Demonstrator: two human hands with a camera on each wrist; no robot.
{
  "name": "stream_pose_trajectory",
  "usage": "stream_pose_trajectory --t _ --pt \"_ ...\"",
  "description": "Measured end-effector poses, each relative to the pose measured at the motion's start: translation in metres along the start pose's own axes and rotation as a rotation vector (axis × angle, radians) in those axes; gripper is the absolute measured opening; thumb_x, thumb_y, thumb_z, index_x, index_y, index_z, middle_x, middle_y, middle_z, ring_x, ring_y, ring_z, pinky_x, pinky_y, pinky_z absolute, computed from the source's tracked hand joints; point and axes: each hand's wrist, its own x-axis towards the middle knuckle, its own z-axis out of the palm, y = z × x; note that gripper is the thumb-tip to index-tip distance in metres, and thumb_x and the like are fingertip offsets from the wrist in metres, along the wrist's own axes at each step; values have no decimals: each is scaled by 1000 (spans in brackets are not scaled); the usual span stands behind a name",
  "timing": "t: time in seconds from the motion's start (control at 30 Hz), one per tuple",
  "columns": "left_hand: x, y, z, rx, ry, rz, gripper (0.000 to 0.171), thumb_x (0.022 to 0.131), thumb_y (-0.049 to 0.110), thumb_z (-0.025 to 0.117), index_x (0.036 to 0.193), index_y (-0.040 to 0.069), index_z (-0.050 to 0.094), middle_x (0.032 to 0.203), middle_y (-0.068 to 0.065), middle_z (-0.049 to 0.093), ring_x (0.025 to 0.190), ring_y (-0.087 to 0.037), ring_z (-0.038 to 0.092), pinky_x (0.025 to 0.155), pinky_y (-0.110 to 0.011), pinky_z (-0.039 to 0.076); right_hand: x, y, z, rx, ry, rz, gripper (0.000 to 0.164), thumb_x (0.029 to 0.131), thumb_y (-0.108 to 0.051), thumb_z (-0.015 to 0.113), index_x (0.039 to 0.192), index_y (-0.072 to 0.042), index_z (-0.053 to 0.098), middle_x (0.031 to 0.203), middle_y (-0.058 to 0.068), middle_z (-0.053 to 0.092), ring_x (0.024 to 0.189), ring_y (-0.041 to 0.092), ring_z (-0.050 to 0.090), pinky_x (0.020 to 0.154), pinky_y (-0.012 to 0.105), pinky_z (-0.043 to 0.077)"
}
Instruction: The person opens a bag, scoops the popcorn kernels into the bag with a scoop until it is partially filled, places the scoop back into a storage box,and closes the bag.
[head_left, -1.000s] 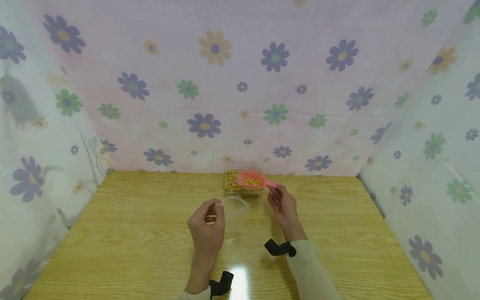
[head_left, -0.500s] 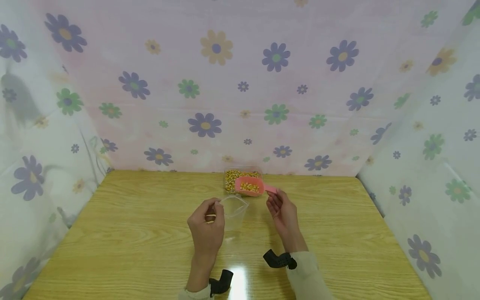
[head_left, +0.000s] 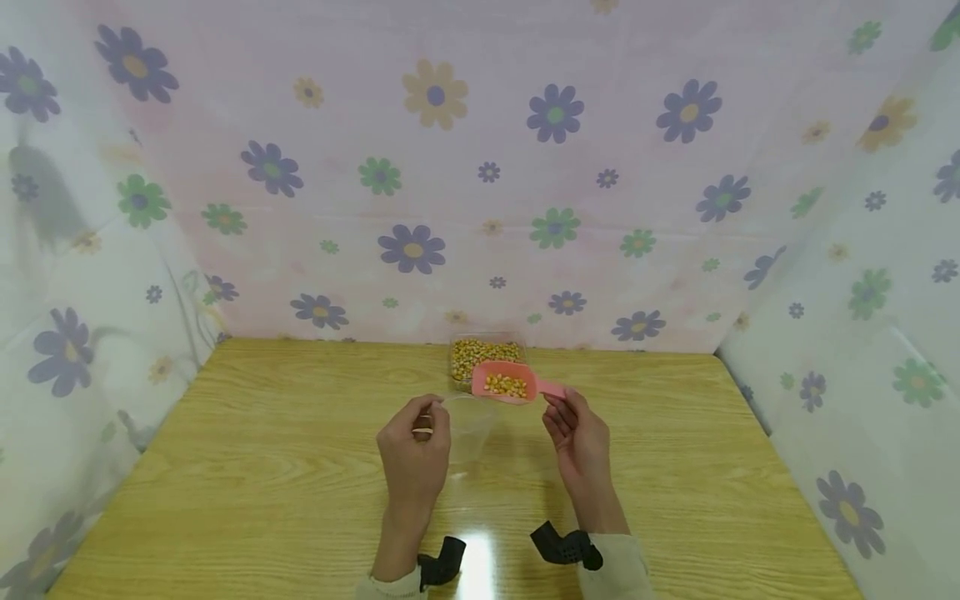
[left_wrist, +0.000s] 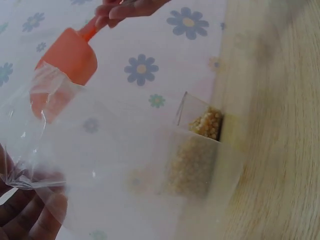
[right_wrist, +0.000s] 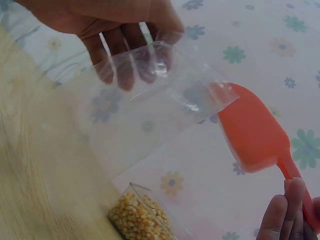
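My left hand (head_left: 416, 450) pinches the top edge of a clear plastic zip bag (head_left: 468, 429), which hangs down with its mouth spread. By its handle, my right hand (head_left: 577, 433) holds a pink scoop (head_left: 542, 387) with yellow corn kernels (head_left: 506, 385) in its bowl. The scoop's front end is right at the bag's mouth. In the right wrist view the lip of the scoop (right_wrist: 250, 130) overlaps the bag's top corner (right_wrist: 220, 97). From the left wrist view, part of the scoop (left_wrist: 72, 57) shows through the plastic.
A clear rectangular container (head_left: 453, 358) of corn kernels stands at the back of the wooden table (head_left: 300, 450), against a flowered cloth backdrop (head_left: 480, 200). The scoop hides part of its front. Similar cloth hangs along both sides.
The scoop with its kernels has come down from over the container toward me, to the bag's mouth. My right hand has drawn back with it; the left hand has barely moved.
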Motion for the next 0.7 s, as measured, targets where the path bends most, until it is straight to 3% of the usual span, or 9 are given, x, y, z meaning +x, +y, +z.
stream_pose_trajectory --t 0.2,0.37,0.7 --pt "-1 1 2 44 -20 -32 16 92 -3 62 88 3 76 72 -7 71 59 -13 66 48 -18 52 -11 -6 -5 8 -5 -24 30 107 -20 54 89 -10 76 80 1 76 67 8 69 70 21 59" --pt "-1 0 4 71 -25 -24 16 93 -3 61 88 3 76 71 -6 71 58 -13 66 47 -17 51 -17 -8 -5 -51 -3 -53 31 107 -19 54 87 -10 75 78 1 76 66 7 69 69 21 59" --pt "-1 2 3 130 -45 -42 13 92 0 64 89 3 76 71 -7 72 58 -13 65 47 -19 50 -23 -5 0 -196 -86 -101 31 106 -16 55 85 -12 77 77 1 77 65 7 71 68 23 60"
